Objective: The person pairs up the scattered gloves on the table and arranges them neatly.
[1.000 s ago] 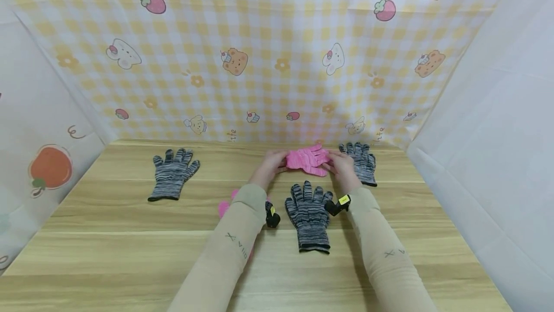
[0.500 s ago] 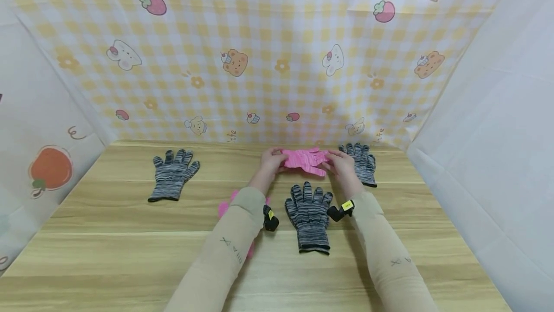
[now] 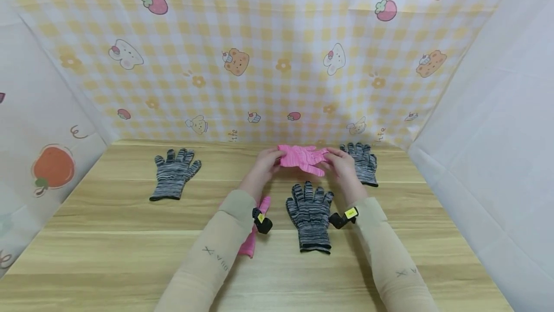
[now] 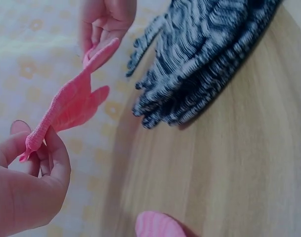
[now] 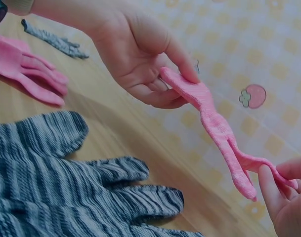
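A pink knit glove (image 3: 300,157) is stretched sideways between both hands, above the back of the table. My left hand (image 3: 266,162) pinches its cuff end between thumb and fingers, as the left wrist view shows with the glove's edge (image 4: 39,129). At the other end, my right hand (image 3: 341,164) pinches the glove's fingertips (image 5: 283,180). The glove's thumb hangs loose toward the front. Below the hands lies a grey-and-black striped glove (image 3: 309,216), fingers pointing away. A second pink glove (image 3: 248,244) is mostly hidden under the left forearm.
Another striped glove (image 3: 174,173) lies at the back left of the wooden table (image 3: 130,254). One more striped glove (image 3: 365,165) lies at the back right, partly behind the right hand. A yellow checked cloth (image 3: 268,86) hangs along the back edge, with white cloth sides.
Both hands keep hold of the pink glove. The left hand has shifted slightly left and raised the cuff end, and the left forearm has swung left, uncovering more of the lower pink glove's cuff.
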A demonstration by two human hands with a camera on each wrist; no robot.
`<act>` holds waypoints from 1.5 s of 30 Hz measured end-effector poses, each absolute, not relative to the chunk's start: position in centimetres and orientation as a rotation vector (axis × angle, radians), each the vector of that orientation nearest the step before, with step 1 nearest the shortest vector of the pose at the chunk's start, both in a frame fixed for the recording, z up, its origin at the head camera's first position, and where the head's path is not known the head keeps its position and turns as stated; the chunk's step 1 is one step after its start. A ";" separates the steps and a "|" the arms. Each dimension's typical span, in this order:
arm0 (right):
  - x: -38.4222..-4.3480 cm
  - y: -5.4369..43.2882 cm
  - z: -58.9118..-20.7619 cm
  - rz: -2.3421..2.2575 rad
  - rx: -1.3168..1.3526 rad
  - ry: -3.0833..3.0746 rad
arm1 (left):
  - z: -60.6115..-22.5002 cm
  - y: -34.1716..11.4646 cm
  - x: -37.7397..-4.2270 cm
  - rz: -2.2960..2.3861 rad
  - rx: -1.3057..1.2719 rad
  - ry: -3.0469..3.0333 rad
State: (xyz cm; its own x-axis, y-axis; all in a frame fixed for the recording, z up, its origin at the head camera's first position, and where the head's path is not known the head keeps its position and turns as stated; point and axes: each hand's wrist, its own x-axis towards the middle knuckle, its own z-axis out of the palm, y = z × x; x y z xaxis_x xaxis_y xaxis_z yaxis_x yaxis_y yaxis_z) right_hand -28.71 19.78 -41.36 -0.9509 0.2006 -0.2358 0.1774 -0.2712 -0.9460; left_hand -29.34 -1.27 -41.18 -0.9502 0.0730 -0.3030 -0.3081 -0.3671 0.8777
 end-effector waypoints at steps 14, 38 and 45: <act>-26.9 18.9 -40.2 2.541 -0.395 -1.812 | -39.9 -2.9 -27.6 2.458 -0.232 1.450; -22.9 16.7 -38.1 2.567 -0.174 -1.816 | -38.6 -6.8 -23.6 2.441 -0.067 1.457; -22.0 15.6 -38.0 2.555 -0.146 -1.822 | -38.6 -8.0 -22.3 2.470 -0.024 1.443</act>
State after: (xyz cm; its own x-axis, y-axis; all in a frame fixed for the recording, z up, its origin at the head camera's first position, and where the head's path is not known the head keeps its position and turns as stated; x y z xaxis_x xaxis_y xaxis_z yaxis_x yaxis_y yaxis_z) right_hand -22.05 15.56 -38.03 -0.9957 0.0541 -0.0757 0.0540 -0.3273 -0.9434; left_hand -22.27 -8.04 -38.60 -0.9606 0.2312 -0.1544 -0.2481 -0.4618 0.8516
